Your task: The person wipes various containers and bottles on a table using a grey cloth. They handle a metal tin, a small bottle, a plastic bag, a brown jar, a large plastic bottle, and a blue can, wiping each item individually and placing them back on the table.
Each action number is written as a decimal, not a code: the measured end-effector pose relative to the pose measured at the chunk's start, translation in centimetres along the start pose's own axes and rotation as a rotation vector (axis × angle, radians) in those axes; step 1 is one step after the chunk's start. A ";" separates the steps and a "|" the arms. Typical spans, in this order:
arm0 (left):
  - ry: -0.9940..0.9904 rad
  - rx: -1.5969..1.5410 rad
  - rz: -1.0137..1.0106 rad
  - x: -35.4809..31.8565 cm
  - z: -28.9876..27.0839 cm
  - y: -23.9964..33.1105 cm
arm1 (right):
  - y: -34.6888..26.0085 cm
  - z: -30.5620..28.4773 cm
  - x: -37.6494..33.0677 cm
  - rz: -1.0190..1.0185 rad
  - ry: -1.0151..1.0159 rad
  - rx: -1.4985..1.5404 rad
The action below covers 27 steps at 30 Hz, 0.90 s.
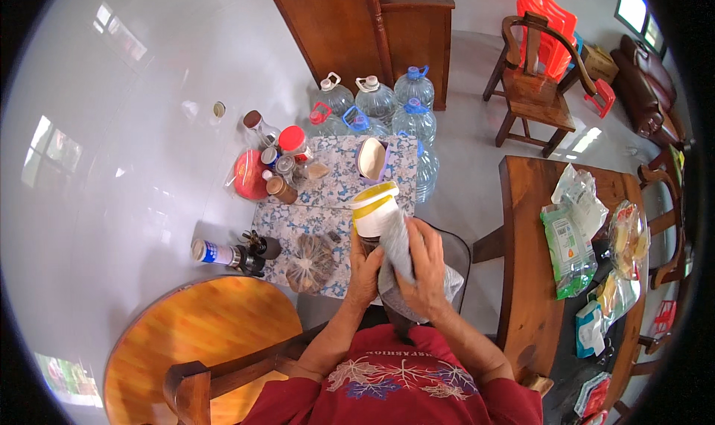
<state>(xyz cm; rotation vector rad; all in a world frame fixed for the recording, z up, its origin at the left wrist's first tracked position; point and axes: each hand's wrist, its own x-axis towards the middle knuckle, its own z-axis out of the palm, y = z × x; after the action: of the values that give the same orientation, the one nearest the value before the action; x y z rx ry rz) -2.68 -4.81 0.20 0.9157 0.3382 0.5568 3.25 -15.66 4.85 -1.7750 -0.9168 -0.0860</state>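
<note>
From the head camera, both hands meet just above the person's red-sleeved forearms. The left hand [365, 267] is curled around the lower body of a white plastic tub [375, 210] with a yellow band at its rim, gripping it from the left side. The right hand [424, 265] is closed over a soft grey cloth [398, 250], pressing it against the tub's right wall; the cloth's crumpled folds hang below the hand and hide the tub's base.

Beyond the hands lies a blue-and-white floral sheet [328, 194]; whether it covers a low table or the floor is hard to tell. On it, left of the left hand, sits a clear plastic bag [309, 263] of brown lumps, its contents unclear. Farther ahead stand small glass jars [281, 164] and a pale oval cup [371, 159]. Behind them cluster large clear water jugs [395, 101].

Right of the right hand is a dark wooden table [525, 246] carrying a green packet [567, 250]. A round glossy table [201, 324] lies lower left.
</note>
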 end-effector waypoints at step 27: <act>-0.211 1.266 0.652 -1.3 1.2 1.7 | 5.5 -4.8 4.4 0.531 -0.195 0.432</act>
<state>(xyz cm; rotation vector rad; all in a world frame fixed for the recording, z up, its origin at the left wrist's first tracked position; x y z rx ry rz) -3.60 -5.55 2.35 2.3390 0.1636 0.8313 11.49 -17.97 4.66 -1.5742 -0.5180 0.5927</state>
